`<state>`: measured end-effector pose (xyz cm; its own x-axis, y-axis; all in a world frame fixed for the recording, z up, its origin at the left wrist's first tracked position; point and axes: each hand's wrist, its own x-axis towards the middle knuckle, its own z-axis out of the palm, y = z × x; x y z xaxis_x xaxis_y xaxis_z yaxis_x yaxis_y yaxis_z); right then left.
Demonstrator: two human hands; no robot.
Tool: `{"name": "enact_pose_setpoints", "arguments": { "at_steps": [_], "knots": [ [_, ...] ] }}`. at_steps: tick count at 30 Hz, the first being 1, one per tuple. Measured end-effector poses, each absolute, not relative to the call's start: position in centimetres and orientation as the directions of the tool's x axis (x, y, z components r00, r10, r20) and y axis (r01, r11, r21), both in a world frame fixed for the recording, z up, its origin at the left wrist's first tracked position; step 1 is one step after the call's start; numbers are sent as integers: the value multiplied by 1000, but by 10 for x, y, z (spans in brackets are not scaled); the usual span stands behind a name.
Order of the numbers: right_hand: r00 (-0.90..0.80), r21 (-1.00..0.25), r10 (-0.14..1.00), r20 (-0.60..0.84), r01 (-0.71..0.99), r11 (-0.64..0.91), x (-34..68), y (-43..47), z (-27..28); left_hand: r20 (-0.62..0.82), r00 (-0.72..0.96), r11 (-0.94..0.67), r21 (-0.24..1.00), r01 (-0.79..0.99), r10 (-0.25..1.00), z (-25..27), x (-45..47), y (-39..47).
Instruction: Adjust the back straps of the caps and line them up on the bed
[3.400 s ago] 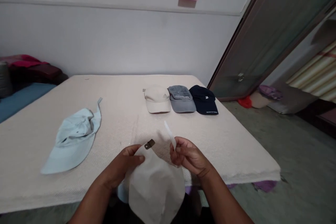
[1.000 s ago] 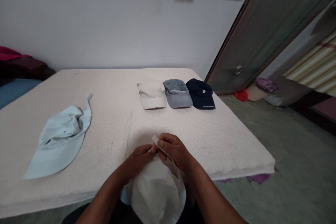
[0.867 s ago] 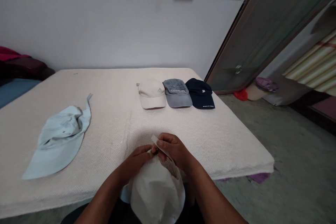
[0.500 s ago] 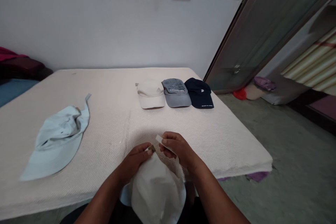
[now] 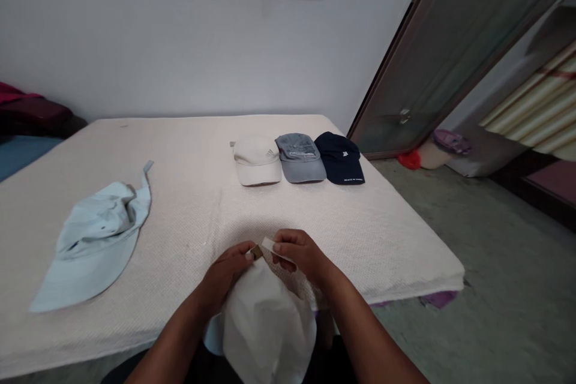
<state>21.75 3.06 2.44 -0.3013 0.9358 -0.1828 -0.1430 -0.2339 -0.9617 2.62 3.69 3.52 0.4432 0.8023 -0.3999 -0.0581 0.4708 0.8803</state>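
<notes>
White cap (image 5: 270,324) in front of the person, at the near edge of the bed (image 5: 189,192). The left hand (image 5: 228,267) pinches it beside a brownish buckle (image 5: 256,251); the right hand (image 5: 299,252) pinches its strap (image 5: 268,244), the tip near the buckle. Beyond lies a grey cap (image 5: 300,159).

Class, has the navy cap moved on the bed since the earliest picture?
No. Judged against the bed, the navy cap has stayed put near its right edge, beside the grey cap; only the view has shifted.
</notes>
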Motion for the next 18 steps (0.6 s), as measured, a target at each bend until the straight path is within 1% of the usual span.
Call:
{"name": "enact_pose_setpoints", "arguments": {
  "at_steps": [6, 13, 18],
  "knots": [
    [-394, -956, 900, -186, -137, -258, 217, 30, 26, -445, 381, 476, 879, 13, 811, 33, 25, 37],
    [-407, -960, 892, -196, -105, -259, 220, 29, 27, -420, 389, 442, 896, 35, 820, 39, 26, 36],
    [-390, -975, 900, -196, -20, -221, 220, 29, 29, -417, 414, 439, 897, 47, 809, 34, 24, 37]
  ]
}}
